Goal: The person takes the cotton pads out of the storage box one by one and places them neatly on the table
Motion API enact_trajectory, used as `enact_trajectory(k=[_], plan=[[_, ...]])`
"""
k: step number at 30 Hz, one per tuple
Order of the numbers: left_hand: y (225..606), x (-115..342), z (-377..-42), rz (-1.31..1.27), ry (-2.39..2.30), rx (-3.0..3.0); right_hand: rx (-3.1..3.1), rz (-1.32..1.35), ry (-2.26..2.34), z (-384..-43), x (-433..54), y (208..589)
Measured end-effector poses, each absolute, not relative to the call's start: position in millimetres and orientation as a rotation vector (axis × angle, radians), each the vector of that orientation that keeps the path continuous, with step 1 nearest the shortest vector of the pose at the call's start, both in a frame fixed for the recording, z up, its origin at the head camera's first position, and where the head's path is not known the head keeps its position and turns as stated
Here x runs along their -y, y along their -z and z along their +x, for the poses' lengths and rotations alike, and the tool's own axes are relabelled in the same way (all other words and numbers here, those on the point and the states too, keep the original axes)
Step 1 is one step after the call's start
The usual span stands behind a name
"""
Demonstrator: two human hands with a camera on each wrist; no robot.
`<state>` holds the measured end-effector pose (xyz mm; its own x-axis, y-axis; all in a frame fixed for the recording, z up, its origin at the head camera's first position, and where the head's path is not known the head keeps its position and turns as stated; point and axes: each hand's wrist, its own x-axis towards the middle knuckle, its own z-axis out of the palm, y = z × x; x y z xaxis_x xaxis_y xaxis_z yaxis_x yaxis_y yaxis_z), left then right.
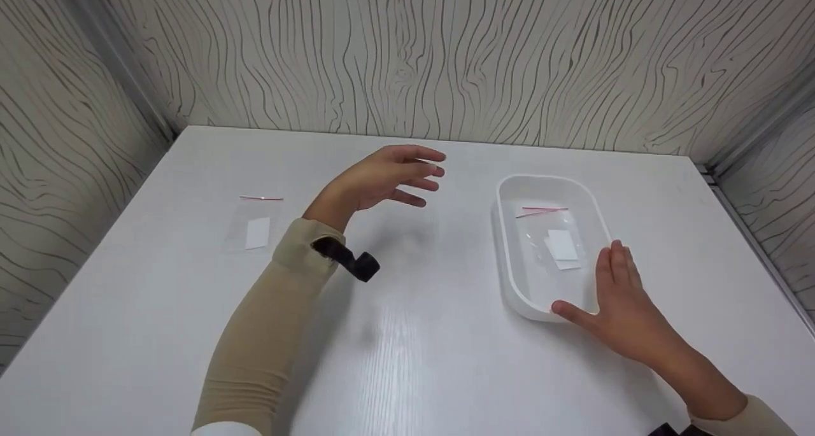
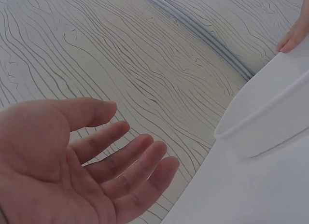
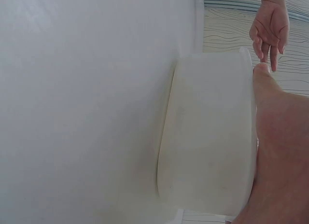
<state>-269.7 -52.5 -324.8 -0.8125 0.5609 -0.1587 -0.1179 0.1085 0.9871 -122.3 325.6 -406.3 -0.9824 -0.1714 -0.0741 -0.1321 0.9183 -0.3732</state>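
In the head view my left hand (image 1: 382,178) hovers over the middle of the table, fingers spread and slightly bent, holding nothing. The left wrist view shows its palm (image 2: 53,161) bare. My right hand (image 1: 624,315) rests against a white plastic tray (image 1: 503,258) with rounded corners, its straight fingers along the right rim and its thumb at the near rim. Inside the tray lie clear zip bags (image 1: 538,235) with red seal strips and white labels, overlapping. The right wrist view shows the tray's outer wall (image 3: 207,132) beside that hand.
Another clear zip bag (image 1: 258,232) with a red strip and white label lies flat on the white table (image 1: 395,372) at the left. A wood-grain patterned panel (image 1: 407,60) stands behind the table's far edge, with more panels at both sides.
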Motion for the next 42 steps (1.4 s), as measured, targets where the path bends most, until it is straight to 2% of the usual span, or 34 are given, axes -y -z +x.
enact_trajectory(k=[18, 42], plan=[[325, 1, -275, 0.451, -1.703, -1.870, -2.975, -0.248, 0.573, -124, -329, 407], [323, -66, -276, 0.357, -1.704, -1.811, -2.963, -0.223, 0.542, -128, -329, 406]])
